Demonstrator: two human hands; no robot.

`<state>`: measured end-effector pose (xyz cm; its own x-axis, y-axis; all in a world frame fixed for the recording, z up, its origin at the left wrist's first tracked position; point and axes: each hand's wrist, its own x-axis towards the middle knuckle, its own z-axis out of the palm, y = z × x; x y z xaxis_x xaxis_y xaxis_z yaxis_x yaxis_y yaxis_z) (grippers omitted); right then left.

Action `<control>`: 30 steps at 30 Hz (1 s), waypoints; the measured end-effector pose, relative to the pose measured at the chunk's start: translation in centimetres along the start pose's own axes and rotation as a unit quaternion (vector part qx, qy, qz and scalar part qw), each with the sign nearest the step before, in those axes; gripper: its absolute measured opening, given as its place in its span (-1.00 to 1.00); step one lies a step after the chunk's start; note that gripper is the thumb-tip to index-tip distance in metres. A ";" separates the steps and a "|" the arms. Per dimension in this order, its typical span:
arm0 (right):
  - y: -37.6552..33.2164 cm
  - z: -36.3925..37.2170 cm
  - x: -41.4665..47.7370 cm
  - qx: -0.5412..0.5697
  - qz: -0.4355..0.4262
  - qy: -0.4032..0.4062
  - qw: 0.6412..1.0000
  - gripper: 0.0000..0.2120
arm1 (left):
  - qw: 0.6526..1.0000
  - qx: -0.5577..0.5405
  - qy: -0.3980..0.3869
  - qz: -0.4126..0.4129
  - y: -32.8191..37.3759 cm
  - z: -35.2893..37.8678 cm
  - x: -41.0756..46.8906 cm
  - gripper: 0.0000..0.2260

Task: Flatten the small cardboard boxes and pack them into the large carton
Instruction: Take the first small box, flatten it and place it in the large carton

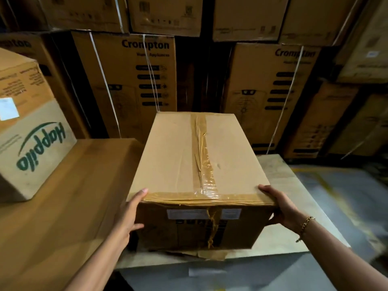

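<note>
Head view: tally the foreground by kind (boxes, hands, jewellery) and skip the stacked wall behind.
taped carton: 1
Happilo box: 1
hands: 2, left hand and right hand
bracelet: 1
total: 5

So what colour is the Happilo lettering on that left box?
The Happilo lettering is dark green; head view.

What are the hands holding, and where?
The taped cardboard box. The left hand grips its near left corner, the right hand its near right corner.
</note>
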<state>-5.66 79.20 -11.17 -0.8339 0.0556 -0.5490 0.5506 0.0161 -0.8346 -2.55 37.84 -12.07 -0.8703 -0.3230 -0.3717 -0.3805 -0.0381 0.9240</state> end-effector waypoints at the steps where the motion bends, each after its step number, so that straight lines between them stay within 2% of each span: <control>1: 0.8 -0.3 0.3 -0.002 -0.001 -0.006 1.000 -0.20 | 1.000 -0.004 0.010 -0.001 -0.3 0.5 -0.5 -0.54; 3: 2.2 -0.9 0.6 0.000 -0.012 -0.024 1.000 -0.12 | 1.000 0.008 -0.002 0.006 -1.2 0.8 -1.3 -0.45; 4: 2.9 -1.2 0.7 0.005 -0.021 -0.038 0.999 -0.09 | 1.000 0.014 -0.026 0.011 -2.1 0.5 -1.4 -0.27; 6: 4.3 -2.1 0.6 0.029 -0.041 -0.065 0.997 -0.03 | 0.997 0.027 -0.065 0.005 -4.1 -0.9 -0.9 0.26; 7: 5.1 -2.6 0.6 0.041 -0.045 -0.078 0.995 0.01 | 0.996 0.047 -0.068 -0.016 -4.7 -1.3 -0.8 0.44; 8: 5.8 -2.9 0.5 0.045 -0.047 -0.094 0.993 0.04 | 0.993 0.078 -0.077 -0.045 -5.2 -1.7 -0.8 0.49; 10: 6.8 -3.1 0.3 0.029 -0.047 -0.119 0.991 0.08 | 0.981 0.148 -0.088 -0.089 -5.6 -1.7 -1.4 0.44; 13: 6.8 -2.1 0.2 -0.044 -0.068 -0.125 0.989 0.03 | 0.976 0.191 -0.074 -0.071 -5.2 -0.7 -1.8 0.34; 14: 6.6 -1.8 0.1 -0.064 -0.079 -0.113 0.988 -0.01 | 0.980 0.184 -0.061 -0.053 -4.9 -0.7 -1.7 0.20; 16: 5.7 -1.6 -0.3 -0.099 -0.110 -0.084 0.985 -0.11 | 0.988 0.147 -0.035 -0.025 -3.7 -0.7 -2.0 -0.22; 17: 5.2 -1.6 -0.5 -0.114 -0.130 -0.073 0.982 -0.15 | 0.992 0.121 -0.031 -0.012 -3.2 -1.0 -1.8 -0.29; 19: 3.5 -1.8 -1.0 -0.125 -0.171 -0.060 0.975 -0.20 | 0.996 0.074 -0.036 0.036 -1.7 -1.6 -1.4 -0.28; 20: 2.3 -1.8 -1.3 -0.120 -0.189 -0.054 0.973 -0.20 | 0.995 0.054 -0.036 0.072 -0.5 -1.6 -1.3 -0.35; 22: -0.6 -1.7 -1.8 -0.099 -0.225 -0.039 0.969 -0.18 | 0.989 0.030 -0.023 0.143 2.2 -1.5 -1.3 -0.65; 23: -2.2 -1.5 -2.1 -0.082 -0.243 -0.030 0.966 -0.17 | 0.985 0.015 -0.026 0.168 3.9 -1.4 -1.7 -0.71; 26: -7.2 -0.9 -3.2 -0.030 -0.292 -0.010 0.956 -0.14 | 0.975 -0.016 -0.053 0.217 8.5 -1.3 -2.5 -0.66; 30: -13.0 0.2 -5.0 -0.030 -0.327 0.013 0.944 -0.26 | 0.980 0.002 -0.030 0.196 13.9 -1.9 -2.1 -0.49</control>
<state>-8.68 78.48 2.40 -0.9956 0.0385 0.0853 -0.0806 0.1113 -0.9905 -5.37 36.18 1.73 -0.9667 -0.2559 0.0074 -0.0140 0.0816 0.9966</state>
